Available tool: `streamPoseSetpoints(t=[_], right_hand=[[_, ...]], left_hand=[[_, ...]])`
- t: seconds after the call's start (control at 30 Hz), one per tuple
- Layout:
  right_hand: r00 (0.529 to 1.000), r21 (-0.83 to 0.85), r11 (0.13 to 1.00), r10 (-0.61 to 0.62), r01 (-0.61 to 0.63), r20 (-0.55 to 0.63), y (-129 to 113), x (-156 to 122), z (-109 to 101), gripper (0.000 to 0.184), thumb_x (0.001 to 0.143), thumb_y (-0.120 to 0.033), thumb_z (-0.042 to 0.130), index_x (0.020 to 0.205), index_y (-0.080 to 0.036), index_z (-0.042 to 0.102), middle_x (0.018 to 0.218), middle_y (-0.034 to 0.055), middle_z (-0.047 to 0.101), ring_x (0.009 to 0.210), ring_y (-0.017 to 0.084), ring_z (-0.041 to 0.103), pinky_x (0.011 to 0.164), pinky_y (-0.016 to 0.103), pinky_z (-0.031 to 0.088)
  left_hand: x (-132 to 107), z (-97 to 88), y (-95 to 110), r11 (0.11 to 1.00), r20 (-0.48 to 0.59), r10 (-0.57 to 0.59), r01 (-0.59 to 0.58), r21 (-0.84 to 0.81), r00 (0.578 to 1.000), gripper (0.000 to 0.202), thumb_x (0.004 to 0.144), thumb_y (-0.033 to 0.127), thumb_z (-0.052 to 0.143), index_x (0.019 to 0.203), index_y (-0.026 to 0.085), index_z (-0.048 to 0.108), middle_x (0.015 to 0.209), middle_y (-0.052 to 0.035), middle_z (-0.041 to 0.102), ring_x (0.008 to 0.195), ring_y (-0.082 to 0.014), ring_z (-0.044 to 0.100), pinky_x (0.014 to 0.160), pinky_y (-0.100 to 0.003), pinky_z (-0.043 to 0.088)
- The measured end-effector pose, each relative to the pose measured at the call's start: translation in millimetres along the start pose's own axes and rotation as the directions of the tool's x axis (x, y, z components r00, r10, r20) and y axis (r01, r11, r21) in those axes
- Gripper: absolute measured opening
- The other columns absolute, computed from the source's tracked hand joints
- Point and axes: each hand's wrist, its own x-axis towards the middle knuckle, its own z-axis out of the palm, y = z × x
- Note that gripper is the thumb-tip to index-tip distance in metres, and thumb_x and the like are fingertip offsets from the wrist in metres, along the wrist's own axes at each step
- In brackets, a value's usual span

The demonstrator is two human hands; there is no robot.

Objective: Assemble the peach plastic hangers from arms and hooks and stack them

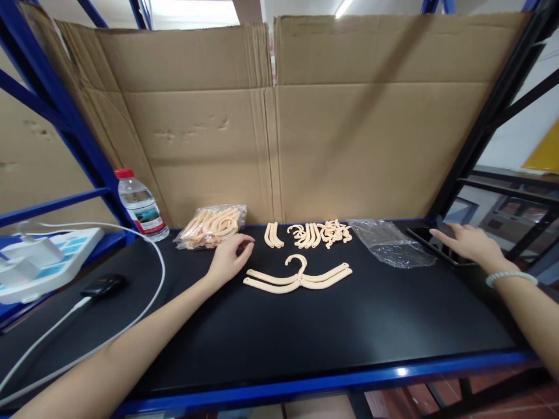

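An assembled cream plastic hanger lies flat in the middle of the black tabletop. My left hand rests on the table just left of it, fingers loosely curled, holding nothing, right beside a clear bag of cream hanger parts. Loose cream parts lie in a row behind the hanger. My right hand is stretched flat at the far right, fingertips touching a dark phone. An empty crumpled plastic bag lies between the parts and the phone.
A water bottle with a red cap stands at the back left. A white cable curves across the left side to a small black device. Cardboard sheets wall off the back. Blue shelf uprights flank the bench.
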Motion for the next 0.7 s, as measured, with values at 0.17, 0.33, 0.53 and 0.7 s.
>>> streamPoseSetpoints(t=[0.17, 0.33, 0.53, 0.7], right_hand=[[0.981, 0.064, 0.992, -0.094, 0.106, -0.17, -43.5, -6.1, -24.5, 0.047, 0.091, -0.042, 0.036, 0.103, -0.009, 0.068, 0.107, 0.0262, 0.067, 0.105, 0.04, 0.058, 0.085, 0.047, 0.045], [0.897, 0.164, 0.894, -0.375, 0.417, -0.233, -128.3, -24.6, -40.4, 0.029, 0.088, -0.027, 0.047, 0.099, -0.013, 0.07, 0.101, 0.0143, 0.072, 0.098, 0.027, 0.063, 0.09, 0.036, 0.045], [0.76, 0.234, 0.73, -0.645, 0.643, -0.076, -247.2, -42.5, -29.0, 0.015, 0.089, -0.022, 0.057, 0.091, -0.018, 0.072, 0.095, 0.0047, 0.073, 0.094, 0.019, 0.064, 0.088, 0.03, 0.047], [0.76, 0.216, 0.753, -0.646, 0.621, 0.071, -309.0, -35.0, -14.5, 0.023, 0.095, -0.035, 0.058, 0.102, -0.014, 0.065, 0.103, 0.0059, 0.067, 0.091, 0.018, 0.064, 0.084, 0.039, 0.052]], left_hand=[[10.8, 9.5, -6.8, 0.998, 0.182, 0.058, -0.057, -0.014, 0.982, 0.026, 0.083, 0.024, 0.05, 0.105, 0.017, 0.063, 0.095, -0.0067, 0.07, 0.077, -0.0177, 0.067, 0.068, -0.029, 0.057], [26.1, 19.8, -11.8, 0.99, 0.301, 0.139, -0.144, -0.007, 0.944, 0.031, 0.082, 0.02, 0.05, 0.11, 0.017, 0.062, 0.114, -0.0103, 0.067, 0.096, -0.0228, 0.066, 0.088, -0.039, 0.055], [30.3, 34.0, -14.5, 0.978, 0.318, 0.194, -0.206, 0.006, 0.928, 0.036, 0.085, 0.019, 0.051, 0.12, 0.014, 0.057, 0.127, -0.0152, 0.061, 0.121, -0.0294, 0.055, 0.105, -0.05, 0.042], [26.6, 38.2, -21.4, 0.973, 0.316, 0.216, -0.23, 0.008, 0.924, 0.036, 0.088, 0.019, 0.049, 0.123, 0.016, 0.055, 0.125, -0.0131, 0.063, 0.119, -0.0272, 0.057, 0.103, -0.048, 0.045]])
